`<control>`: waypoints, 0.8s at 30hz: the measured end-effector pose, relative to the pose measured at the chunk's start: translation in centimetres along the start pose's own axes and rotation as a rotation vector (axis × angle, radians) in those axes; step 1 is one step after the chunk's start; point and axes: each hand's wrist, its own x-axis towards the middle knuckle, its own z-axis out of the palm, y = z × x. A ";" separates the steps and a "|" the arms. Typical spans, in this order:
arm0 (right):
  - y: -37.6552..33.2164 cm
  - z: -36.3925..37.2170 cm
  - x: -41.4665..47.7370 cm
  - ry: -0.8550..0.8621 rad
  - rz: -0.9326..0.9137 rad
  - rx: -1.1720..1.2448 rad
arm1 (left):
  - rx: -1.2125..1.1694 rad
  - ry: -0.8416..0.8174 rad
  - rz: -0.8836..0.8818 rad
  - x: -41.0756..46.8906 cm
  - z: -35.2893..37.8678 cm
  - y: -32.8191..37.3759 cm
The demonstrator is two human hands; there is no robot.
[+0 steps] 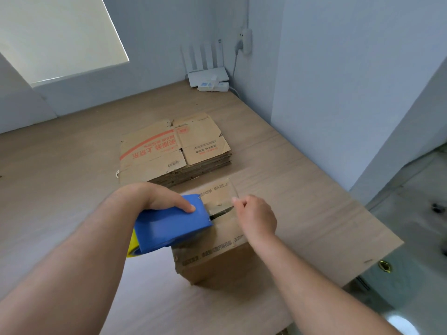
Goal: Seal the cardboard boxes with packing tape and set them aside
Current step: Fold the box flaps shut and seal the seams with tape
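A small cardboard box [215, 259] stands on the wooden table in front of me, its top flaps folded down with a dark gap along the seam. My left hand [164, 199] grips a blue tape dispenser [169, 226] with a yellow roll, held over the box's left part. A strip of clear tape [222, 197] runs from the dispenser across the box top. My right hand [256, 216] pinches the free end of that tape above the box's far right corner.
A stack of flattened cardboard boxes [174, 151] lies just behind the box. A white router [208, 77] and a power strip sit in the far corner by the wall. The table's right edge [377, 262] drops off to a tiled floor.
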 end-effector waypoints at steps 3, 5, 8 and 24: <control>0.2 0.7 -0.2 0.034 0.013 0.005 | -0.018 -0.015 0.022 0.1 -0.1 -0.3; 0.3 0.9 -0.1 0.035 0.007 0.064 | -0.044 -0.024 0.041 0.1 -0.2 -0.5; 0.5 0.8 0.2 0.002 0.044 0.217 | -0.070 -0.042 0.072 0.1 -0.5 -0.9; 0.4 0.6 0.8 -0.018 -0.006 0.300 | -0.297 -0.191 0.108 1.5 -1.9 -14.5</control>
